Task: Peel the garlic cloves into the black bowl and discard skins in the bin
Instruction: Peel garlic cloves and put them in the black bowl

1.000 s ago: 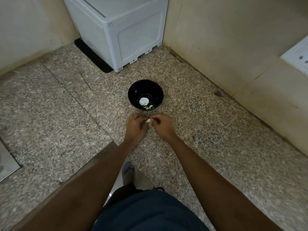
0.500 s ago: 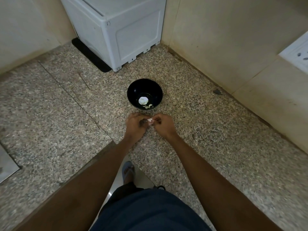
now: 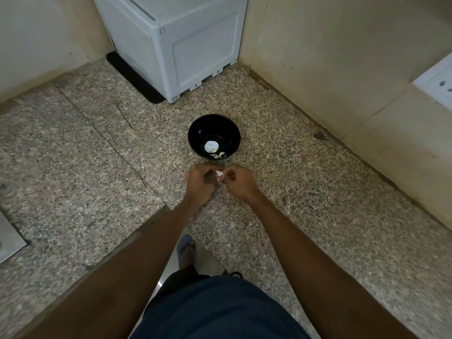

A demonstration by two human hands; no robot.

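The left hand and the right hand meet just above the speckled granite desk, fingers of both curled in, pinching 1 small white garlic clove between them. The clove sits just in front of the round glossy black bowl, near its front rim but not touching it. Inside the bowl lie a white garlic bulb and a few pale peeled pieces against the front wall.

Open desk spreads wide to the left of the hands and to their right, up to the cream tiled wall, which runs diagonally along the right edge. Behind the bowl, well apart from it, a white plastic box-shaped appliance fills the corner on a black mat. The front edge of the desk cuts in a notch just below the forearms; through it show a foot in a grey slipper and pale floor. A white wall socket plate sits at the far right, and a metal sheet corner at the far left edge.
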